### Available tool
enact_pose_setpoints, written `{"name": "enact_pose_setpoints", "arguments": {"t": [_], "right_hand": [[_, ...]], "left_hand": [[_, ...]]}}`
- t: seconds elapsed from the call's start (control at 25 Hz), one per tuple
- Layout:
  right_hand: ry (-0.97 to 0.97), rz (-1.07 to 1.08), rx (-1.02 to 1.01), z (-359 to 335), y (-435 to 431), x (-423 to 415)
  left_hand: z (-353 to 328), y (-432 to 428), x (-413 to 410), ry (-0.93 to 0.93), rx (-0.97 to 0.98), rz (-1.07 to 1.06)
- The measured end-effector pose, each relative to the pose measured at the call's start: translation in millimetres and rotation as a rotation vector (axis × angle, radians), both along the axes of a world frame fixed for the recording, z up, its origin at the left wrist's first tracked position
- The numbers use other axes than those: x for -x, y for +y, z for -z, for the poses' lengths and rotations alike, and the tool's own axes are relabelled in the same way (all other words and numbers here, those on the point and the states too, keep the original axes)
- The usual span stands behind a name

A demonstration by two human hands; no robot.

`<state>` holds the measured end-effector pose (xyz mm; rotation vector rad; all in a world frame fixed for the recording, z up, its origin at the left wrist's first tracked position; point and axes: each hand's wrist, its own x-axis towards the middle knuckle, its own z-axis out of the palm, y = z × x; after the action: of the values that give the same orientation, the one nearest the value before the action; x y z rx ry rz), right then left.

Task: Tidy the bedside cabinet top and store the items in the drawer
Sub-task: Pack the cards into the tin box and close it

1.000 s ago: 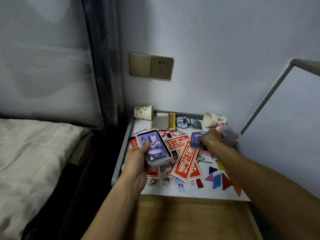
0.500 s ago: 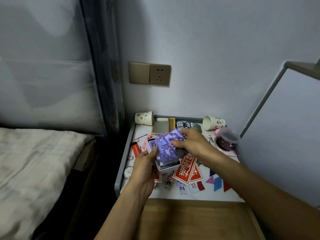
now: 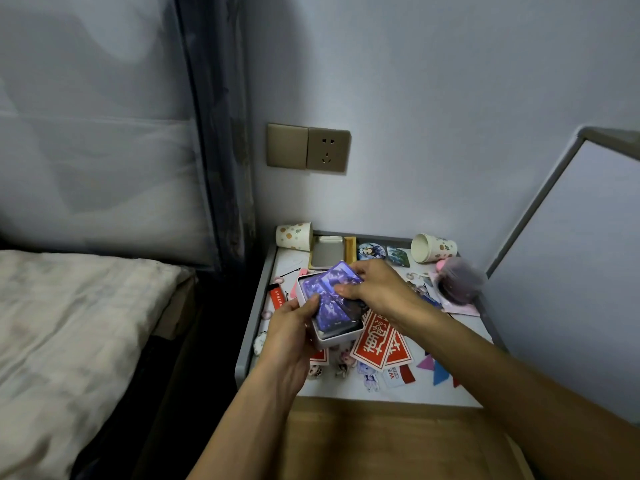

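My left hand grips a small white tin box from below, above the bedside cabinet top. My right hand pinches a purple picture card and holds it over the open box, on the stack of cards inside. Red paper strips with white characters lie on the cabinet top under my hands. Small figure stickers and coloured triangle pieces lie near the front edge.
Two tipped paper cups, a tin lid, round badges and a dark lidded jar sit at the back and right. A red lighter lies left. The bed is left; a wooden surface is below.
My right hand picked the purple card off the cabinet top and brought it left onto the box. My left hand kept hold of the box, raised a little.
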<state>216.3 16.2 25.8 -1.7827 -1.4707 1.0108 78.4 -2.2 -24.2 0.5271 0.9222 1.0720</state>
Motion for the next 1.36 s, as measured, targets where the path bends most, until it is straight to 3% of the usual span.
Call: {"name": "enact_pose_setpoints", "arguments": {"t": [0.28, 0.56, 0.72, 0.8, 0.88, 1.04, 1.36], "right_hand": [[-0.156, 0.017, -0.108, 10, -6, 14], [-0.231, -0.002, -0.081, 8, -4, 12], [-0.494, -0.029, -0.213, 14, -4, 15], [-0.569, -0.105, -0.313, 10, -3, 10], [-0.505, -0.277, -0.362, 1, 2, -2], [-0.651, -0.605, -0.236, -7, 9, -15], [-0.734, -0.674, -0.283, 2, 11, -11]], "left_hand": [[-4, -4, -2, 0.008, 0.019, -0.068], [-6, -2, 3, -0.012, 0.009, -0.036], [-7, -1, 7, -0.023, 0.016, -0.037], [-8, 1, 10, -0.041, 0.017, -0.032], [-10, 1, 13, -0.044, 0.016, -0.025], [-14, 0, 18, -0.032, 0.021, 0.011], [-21, -4, 21, -0.053, 0.044, 0.026]]}}
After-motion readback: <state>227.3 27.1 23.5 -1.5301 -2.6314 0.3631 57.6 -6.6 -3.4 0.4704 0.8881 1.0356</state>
